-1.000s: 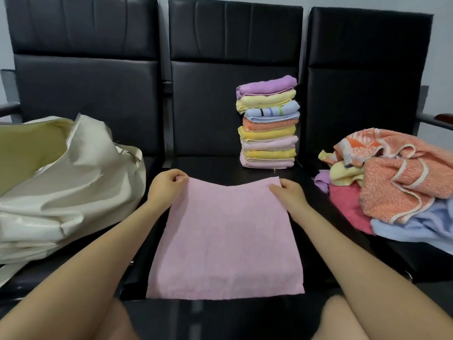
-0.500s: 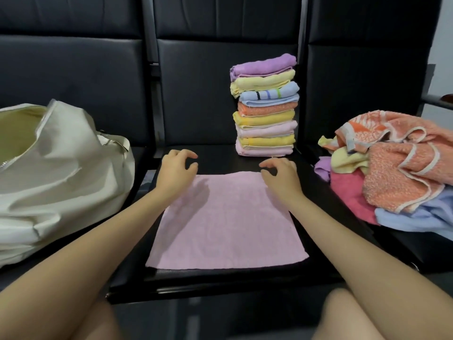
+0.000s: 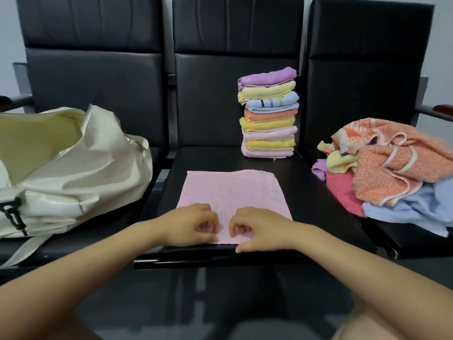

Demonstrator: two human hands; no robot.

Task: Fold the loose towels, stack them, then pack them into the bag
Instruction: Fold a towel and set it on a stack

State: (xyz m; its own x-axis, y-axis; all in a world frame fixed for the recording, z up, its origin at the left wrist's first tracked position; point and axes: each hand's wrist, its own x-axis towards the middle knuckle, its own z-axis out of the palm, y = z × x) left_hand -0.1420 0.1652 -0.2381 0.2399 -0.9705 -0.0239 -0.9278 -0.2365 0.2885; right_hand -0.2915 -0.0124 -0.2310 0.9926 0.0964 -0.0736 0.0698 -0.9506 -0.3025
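Black padded seats run in a row against a pale wall, and on the middle seat [image 3: 318,192] lies the pink towel [image 3: 232,192], spread flat, its near hem right at the seat's front lip. Both hands sit on that near hem: left hand [image 3: 188,224] and right hand [image 3: 259,229], fingers curled down onto the cloth and almost meeting at the centre; whether they actually pinch the hem, I can't tell. Looks like the next fold is being set up. To do it well, take the near hem evenly, carry it straight to the far hem, match corners, then smooth flat. Beyond the pink towel there's bare seat before the folded stack [image 3: 268,114], which stands tall, so a knock could topple it. Left of the towel slumps the open cream bag [image 3: 73,168]; right of it, the loose towels [image 3: 392,168] heap on the next seat, well apart
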